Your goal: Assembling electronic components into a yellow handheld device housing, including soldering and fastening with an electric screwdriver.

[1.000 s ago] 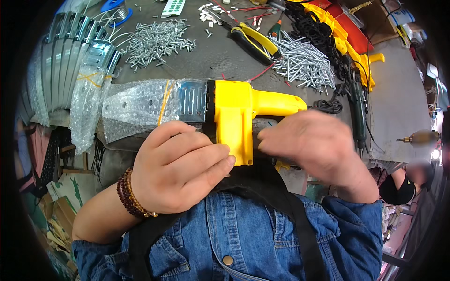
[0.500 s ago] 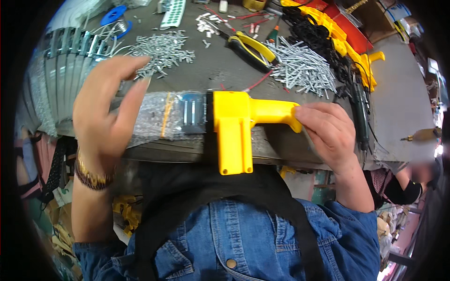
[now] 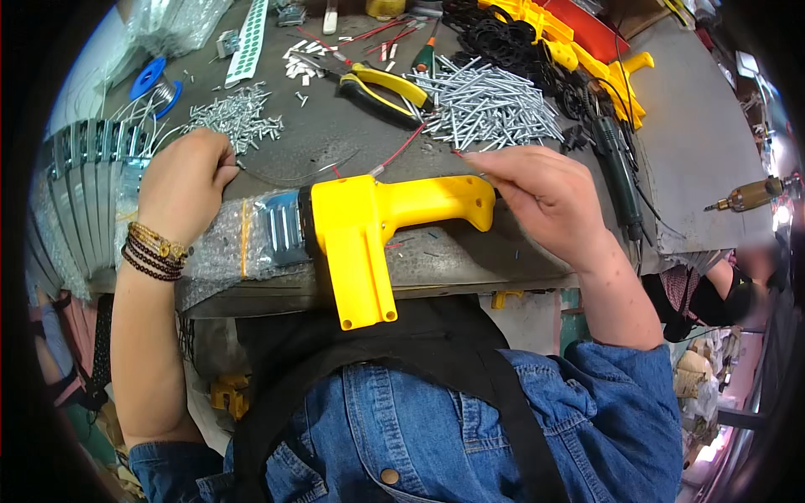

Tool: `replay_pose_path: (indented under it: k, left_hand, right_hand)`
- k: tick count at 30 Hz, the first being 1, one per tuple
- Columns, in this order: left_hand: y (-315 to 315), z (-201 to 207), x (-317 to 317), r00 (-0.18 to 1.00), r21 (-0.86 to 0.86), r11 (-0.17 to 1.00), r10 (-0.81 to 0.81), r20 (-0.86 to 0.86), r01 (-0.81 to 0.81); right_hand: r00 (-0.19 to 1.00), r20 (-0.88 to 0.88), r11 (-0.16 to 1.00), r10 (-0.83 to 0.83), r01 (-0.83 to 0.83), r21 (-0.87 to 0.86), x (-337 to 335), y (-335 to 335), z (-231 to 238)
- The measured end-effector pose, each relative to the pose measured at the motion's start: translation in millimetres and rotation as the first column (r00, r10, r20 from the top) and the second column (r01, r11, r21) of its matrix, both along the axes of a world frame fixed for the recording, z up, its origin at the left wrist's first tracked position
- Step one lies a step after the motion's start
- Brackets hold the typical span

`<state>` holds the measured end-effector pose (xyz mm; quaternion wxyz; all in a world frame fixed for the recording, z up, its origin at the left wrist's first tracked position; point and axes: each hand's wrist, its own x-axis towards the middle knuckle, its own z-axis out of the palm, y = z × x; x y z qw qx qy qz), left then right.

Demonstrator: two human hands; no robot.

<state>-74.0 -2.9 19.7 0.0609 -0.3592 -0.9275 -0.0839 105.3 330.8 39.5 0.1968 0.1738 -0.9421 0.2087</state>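
My left hand [image 3: 184,183] is closed at the near edge of a pile of small silver screws [image 3: 239,117]; what its fingers hold is hidden. A thin dark wire curves over the bench from beside its fingertips. My right hand [image 3: 549,197] has fingers and thumb drawn together near the handle end of a yellow plastic tool housing [image 3: 356,251]. Its fingertips are above the handle, by a red wire end, and I cannot make out what they pinch. The housing's dark end joins a bubble-wrapped part [image 3: 222,239] with a yellow band, lying along the bench's front edge.
Long silver screws [image 3: 490,105] are heaped behind the housing, beside yellow-black pliers [image 3: 381,90] and a green screwdriver [image 3: 425,57]. Wrapped strips [image 3: 80,180] and a blue solder spool [image 3: 157,88] stand left. A dark electric screwdriver [image 3: 619,172] lies right.
My left hand has gone from spread fingers to closed by the small screws. My right hand has come off the handle's end to just above it. The view has shifted.
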Motion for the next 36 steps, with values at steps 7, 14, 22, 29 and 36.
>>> replay_pose_path:
  k: [7, 14, 22, 29, 36]
  left_hand:
    - [6, 12, 15, 0.998, 0.163, 0.986, -0.048, 0.048, 0.04]
    - [53, 20, 47, 0.869, 0.524, 0.851, -0.287, 0.404, 0.038]
    - [63, 20, 48, 0.83, 0.467, 0.884, -0.271, 0.487, 0.015]
    - [64, 17, 48, 0.866, 0.428, 0.879, -0.369, 0.336, 0.209]
    - [82, 15, 57, 0.913, 0.359, 0.862, -0.403, 0.053, 0.359]
  right_hand:
    - [0.965, 0.231, 0.981, 0.126, -0.156, 0.118, -8, 8, 12]
    - [0.985, 0.146, 0.986, -0.093, 0.112, -0.125, 2, 19, 7]
    - [0.96, 0.222, 0.976, -0.173, 0.198, -0.092, 3, 1, -28]
    - [0.959, 0.059, 0.959, -0.276, 0.279, -0.053, 15, 40, -15]
    - [0.549, -0.134, 0.514, -0.825, 0.828, 0.226, 82, 191, -17]
